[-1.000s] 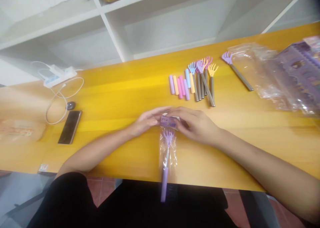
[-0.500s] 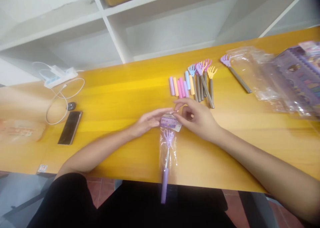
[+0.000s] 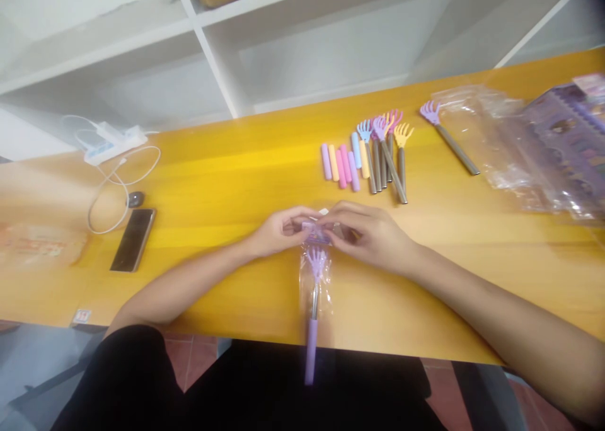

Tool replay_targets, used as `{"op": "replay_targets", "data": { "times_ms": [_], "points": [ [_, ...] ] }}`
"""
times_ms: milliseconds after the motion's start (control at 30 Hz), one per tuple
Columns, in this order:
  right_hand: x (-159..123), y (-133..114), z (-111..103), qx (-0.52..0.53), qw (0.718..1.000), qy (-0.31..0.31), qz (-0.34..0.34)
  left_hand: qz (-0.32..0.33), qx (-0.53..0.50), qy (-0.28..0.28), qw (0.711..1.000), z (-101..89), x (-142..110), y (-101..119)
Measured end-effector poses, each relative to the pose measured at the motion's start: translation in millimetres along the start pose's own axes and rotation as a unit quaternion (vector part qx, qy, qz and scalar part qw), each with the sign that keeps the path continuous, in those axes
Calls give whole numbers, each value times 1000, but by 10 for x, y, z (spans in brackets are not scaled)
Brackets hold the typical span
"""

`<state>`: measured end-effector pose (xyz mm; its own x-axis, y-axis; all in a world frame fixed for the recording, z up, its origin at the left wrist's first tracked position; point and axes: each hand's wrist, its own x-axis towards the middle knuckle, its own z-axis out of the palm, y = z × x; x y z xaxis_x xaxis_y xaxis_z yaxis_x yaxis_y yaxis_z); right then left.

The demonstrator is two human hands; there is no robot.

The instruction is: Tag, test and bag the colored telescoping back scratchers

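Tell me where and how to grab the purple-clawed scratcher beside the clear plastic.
Probably pinch the middle of its dark rod from the left: the rod is straight and slim, the claw head is pronged, and the clear plastic lies along the right.

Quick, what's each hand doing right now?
Left hand: closed on the left side of the purple card.
Right hand: closed on its right side.

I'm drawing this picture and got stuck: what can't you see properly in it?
All in the head view:
Purple card: its print is blurred, and fingers of the left hand and right hand cover its sides.
Pink claws: partly hidden by the purple claw and others.
Purple packaging: cut off by the right edge.
Small label: too small and blurred to read.
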<state>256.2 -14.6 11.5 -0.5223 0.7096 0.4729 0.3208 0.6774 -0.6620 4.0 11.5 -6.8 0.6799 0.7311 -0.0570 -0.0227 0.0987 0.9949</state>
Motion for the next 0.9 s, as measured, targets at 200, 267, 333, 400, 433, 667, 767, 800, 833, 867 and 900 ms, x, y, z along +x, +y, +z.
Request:
{"op": "replay_targets", "data": {
  "times_ms": [200,267,333,400,433,667,767,800,833,867,900],
  "points": [
    [-35,38,9,-32,998,-32,-51,4,-13,-6,1000,-38,-11,5],
    [-39,39,15,-73,994,-43,-74,2,-17,-5,1000,-36,-9,-7],
    [-35,28,16,-115,987,-53,-94,-4,-17,0,1000,-26,-3,-18],
    [-27,10,11,-129,984,-62,-111,-9,-17,10,1000,-11,5,-31],
    [-23,2,9,-116,985,-67,-113,-12,-17,15,1000,-4,9,-38],
    [-45,30,71,-17,997,39,64,-28,-29,16,999,29,12,-66],
    [-40,34,110,-1,994,10,111,-30,-8,14,999,36,5,-52],
    [-33,28,119,9,993,-4,117,-32,-1,16,999,36,3,-50],
    [-25,20,127,21,992,-15,123,-34,5,18,999,35,2,-50],
    [-17,11,132,35,991,-20,128,-37,9,21,999,33,1,-53],
    [-10,5,136,47,990,-21,132,-39,13,23,999,31,0,-57]
  ]
}}
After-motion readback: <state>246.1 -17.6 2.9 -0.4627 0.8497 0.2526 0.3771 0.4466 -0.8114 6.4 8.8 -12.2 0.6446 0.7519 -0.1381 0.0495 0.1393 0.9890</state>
